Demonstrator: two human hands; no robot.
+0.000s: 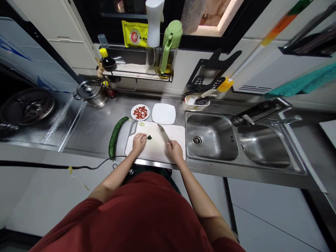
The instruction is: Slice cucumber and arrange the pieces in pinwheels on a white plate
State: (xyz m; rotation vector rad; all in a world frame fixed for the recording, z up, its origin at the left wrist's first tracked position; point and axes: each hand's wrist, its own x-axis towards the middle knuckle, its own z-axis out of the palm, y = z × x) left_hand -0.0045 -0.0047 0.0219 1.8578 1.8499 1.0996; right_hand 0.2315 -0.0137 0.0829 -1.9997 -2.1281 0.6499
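Note:
My right hand (pixel 175 151) is closed on the handle of a knife (pixel 163 133), whose blade points up and left over the white cutting board (pixel 172 134). On the left part of the board rests my left hand (pixel 139 142), its fingers drawn together; whatever is between them is too small to make out. Just right of those fingertips lies a small dark green piece (pixel 149 137). A few pale green slices (pixel 142 124) sit near the board's top edge. To the left of the board, a long dark green cucumber (pixel 114 138) lies on the steel counter.
Behind the board stand a plate of red pieces (pixel 140 112) and a white square plate (pixel 163 113). A lidded pot (pixel 92 93) is at the back left, a double sink (pixel 212 137) at the right. A rack (pixel 136 73) holds bottles.

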